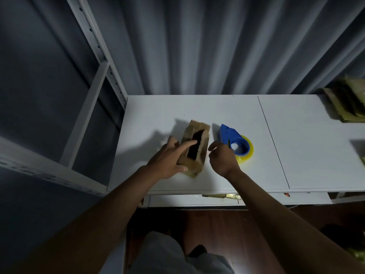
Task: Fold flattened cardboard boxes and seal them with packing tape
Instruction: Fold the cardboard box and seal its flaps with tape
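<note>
A small brown cardboard box stands on the white table, its top flaps partly apart over a dark opening. My left hand lies against the box's left side, thumb at its near end, with the forefinger stretched over the opening. My right hand hovers just right of the box with curled fingers and holds nothing that I can see. Behind that hand lies a blue tape dispenser with a roll of clear yellowish tape.
A stack of flattened cardboard boxes lies at the table's far right. A grey metal shelf frame stands to the left, a curtain hangs behind the table. A drawer front shows under the near edge.
</note>
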